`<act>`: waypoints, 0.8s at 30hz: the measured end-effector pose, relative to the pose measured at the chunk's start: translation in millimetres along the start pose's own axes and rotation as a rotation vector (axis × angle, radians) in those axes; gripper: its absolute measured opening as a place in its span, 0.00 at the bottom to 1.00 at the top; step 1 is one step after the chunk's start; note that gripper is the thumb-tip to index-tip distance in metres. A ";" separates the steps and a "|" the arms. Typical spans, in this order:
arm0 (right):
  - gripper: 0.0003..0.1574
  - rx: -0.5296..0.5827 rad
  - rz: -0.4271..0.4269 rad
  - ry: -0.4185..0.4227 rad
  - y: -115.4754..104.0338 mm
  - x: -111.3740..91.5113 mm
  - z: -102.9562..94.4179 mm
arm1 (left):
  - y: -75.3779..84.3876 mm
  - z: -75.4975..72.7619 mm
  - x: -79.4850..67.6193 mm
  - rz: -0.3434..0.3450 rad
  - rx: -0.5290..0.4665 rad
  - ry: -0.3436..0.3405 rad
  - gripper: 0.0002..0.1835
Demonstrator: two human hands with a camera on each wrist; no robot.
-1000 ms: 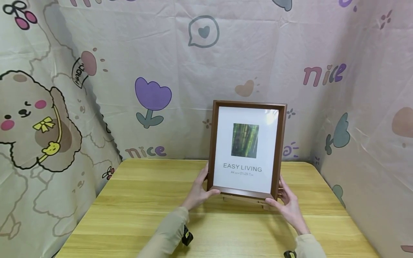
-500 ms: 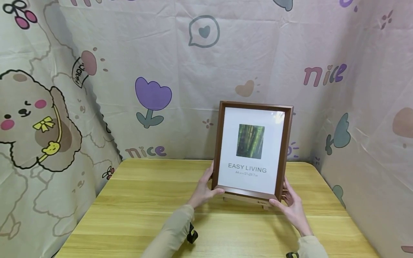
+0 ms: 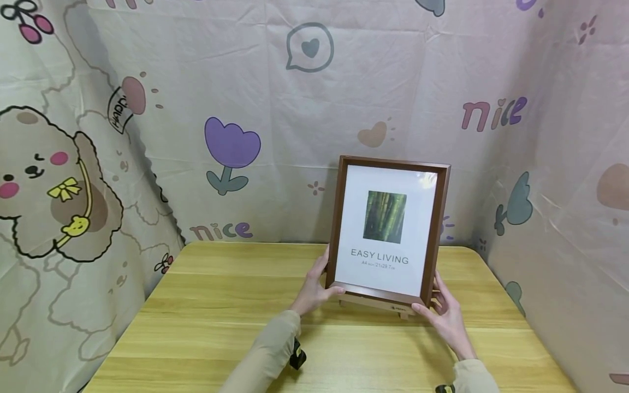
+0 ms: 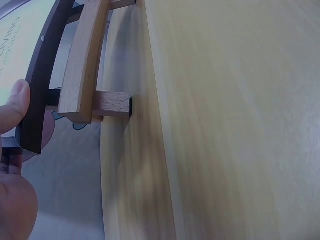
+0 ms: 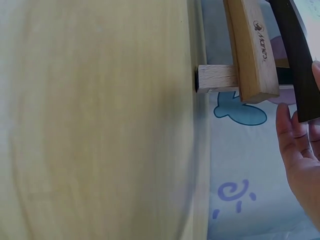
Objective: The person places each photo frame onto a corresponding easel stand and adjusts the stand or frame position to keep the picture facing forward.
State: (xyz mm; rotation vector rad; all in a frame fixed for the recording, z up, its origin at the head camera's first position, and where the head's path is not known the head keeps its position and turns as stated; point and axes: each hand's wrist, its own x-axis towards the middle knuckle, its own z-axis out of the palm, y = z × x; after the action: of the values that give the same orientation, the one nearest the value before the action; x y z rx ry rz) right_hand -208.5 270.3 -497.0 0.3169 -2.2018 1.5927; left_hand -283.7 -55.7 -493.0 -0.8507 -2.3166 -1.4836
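Left hand (image 3: 310,289): grips the lower left corner of the brown picture frame (image 3: 387,229), thumb on the front face, fingers at the side. Right hand (image 3: 448,322): grips the lower right corner likewise, thumb in front, fingers bent alongside. Frame position: nearly upright, slightly tilted, bottom rail just above the wooden easel ledge (image 5: 252,50), a gap visible between them. The easel stands on the wood-grain tabletop (image 3: 236,289).
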 end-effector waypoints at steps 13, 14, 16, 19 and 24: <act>0.64 -0.010 0.045 0.005 5.7 1.3 0.8 | -6.2 5.8 1.8 -0.032 -0.003 -0.010 0.62; 0.64 -0.015 0.045 0.005 6.1 1.5 0.9 | -6.6 6.1 1.8 -0.036 -0.003 -0.011 0.62; 0.64 -0.022 0.048 0.006 6.8 1.9 1.0 | -7.3 6.9 2.0 -0.036 -0.003 -0.012 0.62; 0.64 -0.030 0.057 0.004 7.4 2.7 1.3 | -8.2 7.9 2.1 -0.035 0.005 -0.009 0.62; 0.65 -0.028 0.071 -0.002 8.2 4.6 2.5 | -9.8 9.4 2.3 -0.060 0.005 -0.015 0.61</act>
State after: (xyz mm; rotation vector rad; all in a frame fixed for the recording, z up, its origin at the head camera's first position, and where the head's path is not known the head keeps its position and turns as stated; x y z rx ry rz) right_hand -216.4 270.8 -502.6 0.2343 -2.2586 1.5971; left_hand -290.6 -49.5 -503.2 -0.8010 -2.3752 -1.5001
